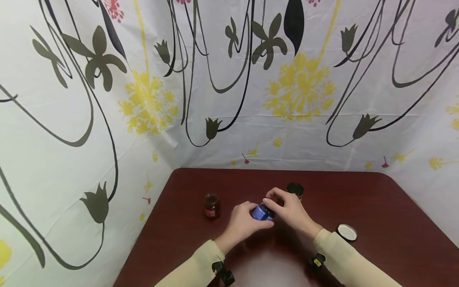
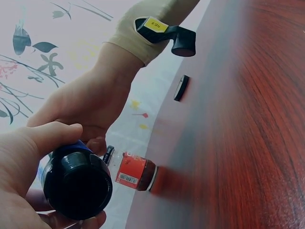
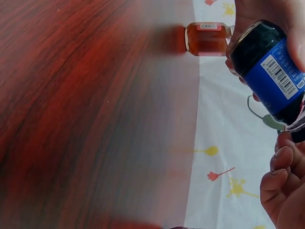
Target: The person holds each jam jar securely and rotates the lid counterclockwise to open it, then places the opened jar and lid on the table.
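Note:
A small dark jar with a blue label (image 1: 262, 213) is held tilted above the table by the left hand (image 1: 245, 223), its fingers and thumb round the sides. The right hand (image 1: 292, 211) has its curled fingers at the dark lid end of that jar. In the right wrist view the blue label with its barcode (image 3: 280, 78) shows, the dark lid (image 3: 298, 130) meets the fingertips of the right hand (image 3: 286, 183), and the left hand (image 3: 295, 28) grips the other side. The left wrist view shows the jar's dark base (image 2: 78, 186) between the left hand's fingers.
On the dark red table (image 1: 179, 247) a red-labelled jar (image 1: 211, 206) stands at the left. Another jar with a dark lid (image 1: 295, 188) is behind the right hand. A loose lid, white inside (image 1: 347, 232), lies near the right sleeve. Patterned cloth hangs behind.

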Tool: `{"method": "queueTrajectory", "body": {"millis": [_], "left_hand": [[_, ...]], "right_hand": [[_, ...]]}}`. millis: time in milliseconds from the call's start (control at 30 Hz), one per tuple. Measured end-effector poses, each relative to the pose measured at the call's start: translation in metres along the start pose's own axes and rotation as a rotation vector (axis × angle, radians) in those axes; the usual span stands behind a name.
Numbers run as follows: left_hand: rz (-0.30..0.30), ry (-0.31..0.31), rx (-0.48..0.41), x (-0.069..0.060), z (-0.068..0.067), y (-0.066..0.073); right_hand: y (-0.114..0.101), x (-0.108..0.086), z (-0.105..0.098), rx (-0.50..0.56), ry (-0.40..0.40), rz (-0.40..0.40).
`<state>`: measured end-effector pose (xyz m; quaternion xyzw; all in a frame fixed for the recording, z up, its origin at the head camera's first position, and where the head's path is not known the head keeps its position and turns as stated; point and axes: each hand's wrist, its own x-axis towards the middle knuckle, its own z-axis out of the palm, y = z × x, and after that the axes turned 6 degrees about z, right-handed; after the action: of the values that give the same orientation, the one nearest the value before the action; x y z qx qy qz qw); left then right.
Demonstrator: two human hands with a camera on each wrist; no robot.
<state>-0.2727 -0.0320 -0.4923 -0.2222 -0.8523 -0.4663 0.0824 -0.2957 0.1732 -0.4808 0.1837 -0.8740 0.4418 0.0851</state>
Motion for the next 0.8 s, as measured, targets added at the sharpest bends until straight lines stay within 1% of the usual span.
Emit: {"method": "queueTrajectory", "body": {"millis": [167,267,467,800], "left_hand": [[-0.004,0.000,-0.024,-0.0026,-0.0011,-0.0010],[0.009,-0.003,-0.031,-0.0016,-0.0010,-0.0009],[0.013,-0.001,-0.009,-0.0008,-0.0029,0.0009],[-0.002,-0.017,-0.014,-0.0050,-0.0048,0.0006]], "right_hand": [[-0.0017,-0.0016,0.0016,-0.002,-0.014,0.017],[-0.0016,-0.0017,0.0010,-0.009,-0.008,0.016],[-0.0032,-0.0011,-0.0013,-0.022,-0.012,-0.009],[-0.0046,-0.0032,-0.0003,-0.029,-0.024,-0.004]]}}
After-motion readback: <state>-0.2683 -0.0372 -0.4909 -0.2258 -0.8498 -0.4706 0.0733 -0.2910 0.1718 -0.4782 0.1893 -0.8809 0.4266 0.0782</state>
